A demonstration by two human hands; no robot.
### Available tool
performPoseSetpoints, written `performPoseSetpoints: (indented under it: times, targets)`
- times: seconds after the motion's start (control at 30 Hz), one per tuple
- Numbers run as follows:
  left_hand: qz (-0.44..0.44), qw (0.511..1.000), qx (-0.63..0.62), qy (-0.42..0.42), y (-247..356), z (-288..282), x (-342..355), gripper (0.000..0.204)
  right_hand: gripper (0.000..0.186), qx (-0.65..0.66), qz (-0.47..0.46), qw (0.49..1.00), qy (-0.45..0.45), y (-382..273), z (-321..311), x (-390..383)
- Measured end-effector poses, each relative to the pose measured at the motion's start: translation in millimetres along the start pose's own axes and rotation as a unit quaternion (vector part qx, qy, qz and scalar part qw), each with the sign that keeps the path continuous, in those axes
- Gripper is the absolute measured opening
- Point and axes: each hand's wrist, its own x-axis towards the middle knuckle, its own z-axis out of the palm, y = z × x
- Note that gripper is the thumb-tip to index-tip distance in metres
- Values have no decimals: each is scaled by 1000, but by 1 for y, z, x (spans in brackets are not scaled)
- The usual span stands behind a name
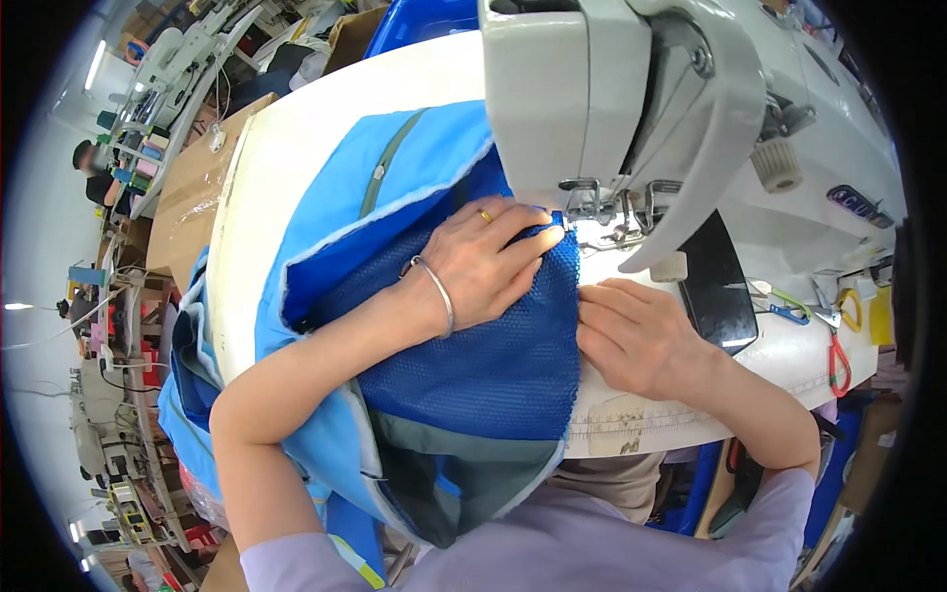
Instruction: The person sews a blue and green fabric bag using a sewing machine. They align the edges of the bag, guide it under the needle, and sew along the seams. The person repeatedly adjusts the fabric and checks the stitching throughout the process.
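My left hand, with a silver bangle and a gold ring, is closed on the dark blue mesh fabric, its fingertips at the upper edge beside the presser foot of a white sewing machine. My right hand is curled at the mesh's frayed right edge, fingers holding it, below the machine's needle area. The mesh is part of a larger piece of light blue fabric with white binding and a grey-green panel, spread over the pale table and down past its left side.
Scissors with red and yellow handles and small snips lie right of a black plate. A cardboard box and blue bin stand beyond the table. Other workstations line the left, where a person in a dark cap appears.
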Motion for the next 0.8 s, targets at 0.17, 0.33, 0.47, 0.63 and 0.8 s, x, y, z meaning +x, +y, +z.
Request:
performPoseSetpoints:
  times: [0.17, 0.33, 0.47, 0.63, 0.8]
  targets:
    - [7, 1000, -6, 7, -2, 3, -2, 32, 25, -16, 0, 1000, -7, -3, -1, -2]
    - [3, 1000, -5, -9, -4, 0, -1, 31, 24, -20, 2, 1000, -5, 0, -1, -1]
    - [8, 1000, -11, -18, -1, -2, -2, 31, 22, -19, -1, 1000, -9, -2, -4, 1]
    - [15, 1000, -1, -10, -6, 0, -1, 33, 22, -21, -3, 1000, 5, -1, -3, 1]
    - [26, 1000, 11, -11, -12, 0, 1, 36, 20, -36, -24, 998, 36, 3, 1, -2]
